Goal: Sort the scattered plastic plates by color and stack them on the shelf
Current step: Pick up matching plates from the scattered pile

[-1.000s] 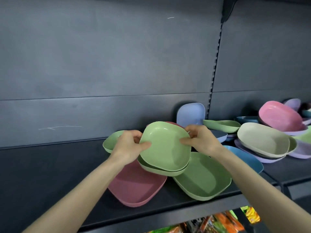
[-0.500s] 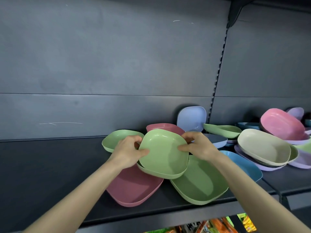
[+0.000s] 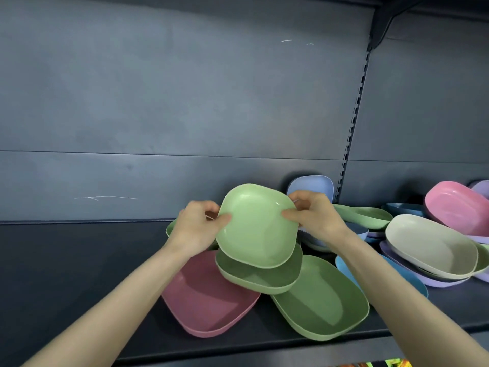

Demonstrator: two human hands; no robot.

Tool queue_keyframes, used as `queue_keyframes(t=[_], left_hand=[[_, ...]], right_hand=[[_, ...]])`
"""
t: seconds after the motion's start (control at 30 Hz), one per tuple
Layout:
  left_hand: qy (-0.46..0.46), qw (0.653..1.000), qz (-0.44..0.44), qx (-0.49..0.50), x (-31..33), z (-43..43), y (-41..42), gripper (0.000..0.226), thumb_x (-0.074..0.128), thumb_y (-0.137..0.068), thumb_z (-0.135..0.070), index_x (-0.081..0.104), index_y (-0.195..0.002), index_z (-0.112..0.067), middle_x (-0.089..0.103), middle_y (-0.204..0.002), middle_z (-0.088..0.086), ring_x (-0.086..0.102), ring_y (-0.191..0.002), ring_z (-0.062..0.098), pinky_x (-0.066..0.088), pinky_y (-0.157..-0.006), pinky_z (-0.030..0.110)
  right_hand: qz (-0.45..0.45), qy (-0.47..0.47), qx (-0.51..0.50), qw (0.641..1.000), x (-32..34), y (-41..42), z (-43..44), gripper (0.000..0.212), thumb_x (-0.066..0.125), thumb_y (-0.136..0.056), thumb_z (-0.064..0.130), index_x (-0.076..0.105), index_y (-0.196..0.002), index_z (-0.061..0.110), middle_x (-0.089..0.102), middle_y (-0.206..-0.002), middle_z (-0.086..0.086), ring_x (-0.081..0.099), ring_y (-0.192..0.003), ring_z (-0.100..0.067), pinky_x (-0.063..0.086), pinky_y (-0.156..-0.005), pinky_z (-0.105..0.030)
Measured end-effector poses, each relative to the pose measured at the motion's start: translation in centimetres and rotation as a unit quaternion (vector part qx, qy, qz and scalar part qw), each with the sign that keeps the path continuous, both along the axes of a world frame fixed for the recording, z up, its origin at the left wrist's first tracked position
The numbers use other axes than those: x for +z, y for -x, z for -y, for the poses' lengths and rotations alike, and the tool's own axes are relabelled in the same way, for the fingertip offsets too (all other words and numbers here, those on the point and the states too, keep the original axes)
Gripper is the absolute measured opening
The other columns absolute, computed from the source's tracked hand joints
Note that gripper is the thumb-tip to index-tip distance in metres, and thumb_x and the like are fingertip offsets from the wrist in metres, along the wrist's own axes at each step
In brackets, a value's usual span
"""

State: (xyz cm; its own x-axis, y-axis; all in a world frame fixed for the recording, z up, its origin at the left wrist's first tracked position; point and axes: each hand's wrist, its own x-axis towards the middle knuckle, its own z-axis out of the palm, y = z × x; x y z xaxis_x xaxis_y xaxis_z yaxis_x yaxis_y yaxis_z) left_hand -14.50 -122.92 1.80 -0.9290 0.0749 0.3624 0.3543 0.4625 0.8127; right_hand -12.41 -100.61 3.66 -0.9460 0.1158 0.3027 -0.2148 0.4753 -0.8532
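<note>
Both hands hold one light green plate [image 3: 256,225] by opposite edges. The left hand [image 3: 198,229] grips its left rim, thumb across the front and fingers curled behind. The right hand [image 3: 315,218] pinches its upper right rim the same way, thumb on the inner face. Between the two hands the plate is tilted up, its hollow side facing the person. Its lower edge overlaps a second green plate [image 3: 259,274] that lies just beneath both hands; whether the two plates touch cannot be told. Below the left hand and partly under that second plate lies a dusty pink plate [image 3: 209,295], hollow side up on the dark shelf [image 3: 66,260]. Below the right hand, beside its forearm, a larger green plate [image 3: 321,300] lies close to the shelf's front edge. Behind the left hand the rim of another green plate [image 3: 170,229] peeps out. Just behind the right hand a lavender-blue plate [image 3: 311,186] leans upright against the grey back panel [image 3: 185,102]. To the outer side of the right hand lies a flat green plate [image 3: 365,214]. Farther out that way a cream plate [image 3: 431,245] sits on a purple plate [image 3: 423,280], with a bright pink plate [image 3: 455,207] tilted behind them. A blue plate [image 3: 412,282] lies partly hidden under the right forearm.
</note>
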Motion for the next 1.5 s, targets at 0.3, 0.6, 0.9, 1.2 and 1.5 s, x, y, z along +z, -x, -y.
queue_keyframes(t=[0.3,0.6,0.9,1.2,1.5], left_hand=[[-0.039,0.999,-0.017,0.023,2.3,4.9,3.3,0.012,0.073,-0.079,-0.014,0.066,-0.077,-0.005,0.066,-0.073,0.011,0.056,-0.059,0.016,0.048,-0.047,0.021],[-0.011,1.0,-0.011,0.007,1.8,9.1,8.8,0.01,0.067,-0.083,-0.01,0.064,-0.078,-0.003,0.066,-0.075,0.01,0.057,-0.059,0.015,0.05,-0.046,0.02],[0.015,1.0,-0.022,-0.014,0.6,12.8,12.7,0.013,0.071,-0.081,-0.015,0.065,-0.077,-0.005,0.068,-0.068,0.008,0.056,-0.053,0.009,0.056,-0.053,0.028],[0.072,0.997,0.016,-0.012,-0.4,20.1,10.0,0.01,0.07,-0.08,-0.009,0.062,-0.085,-0.011,0.05,-0.053,0.002,0.049,-0.041,0.003,0.038,-0.039,0.01],[0.004,0.994,0.1,-0.042,-2.1,18.1,11.6,0.009,0.07,-0.079,-0.01,0.062,-0.076,-0.006,0.069,-0.084,0.02,0.068,-0.076,0.032,0.059,-0.066,0.039]], right_hand=[[-0.052,-0.132,0.034,0.989,2.0,5.8,4.9,0.018,0.065,-0.077,0.005,0.062,-0.071,0.022,0.07,-0.079,-0.016,0.053,-0.066,-0.017,0.052,-0.072,-0.037],[-0.02,-0.186,0.029,0.982,3.3,10.0,9.5,0.01,0.062,-0.08,0.003,0.061,-0.074,0.01,0.064,-0.073,-0.008,0.055,-0.047,-0.004,0.039,-0.043,-0.007],[0.038,-0.202,0.019,0.978,3.1,12.4,12.8,0.011,0.065,-0.08,0.004,0.062,-0.09,0.0,0.065,-0.079,-0.008,0.065,-0.053,-0.019,0.059,-0.056,-0.029],[0.128,-0.284,0.142,0.94,2.2,13.2,19.9,0.021,0.071,-0.076,0.004,0.055,-0.09,0.005,0.062,-0.076,-0.01,0.062,-0.049,-0.016,0.054,-0.054,-0.028],[0.136,-0.292,0.054,0.945,1.7,12.9,17.9,0.019,0.072,-0.073,0.007,0.054,-0.077,0.01,0.061,-0.062,-0.004,0.059,-0.038,-0.007,0.044,-0.042,-0.015]])
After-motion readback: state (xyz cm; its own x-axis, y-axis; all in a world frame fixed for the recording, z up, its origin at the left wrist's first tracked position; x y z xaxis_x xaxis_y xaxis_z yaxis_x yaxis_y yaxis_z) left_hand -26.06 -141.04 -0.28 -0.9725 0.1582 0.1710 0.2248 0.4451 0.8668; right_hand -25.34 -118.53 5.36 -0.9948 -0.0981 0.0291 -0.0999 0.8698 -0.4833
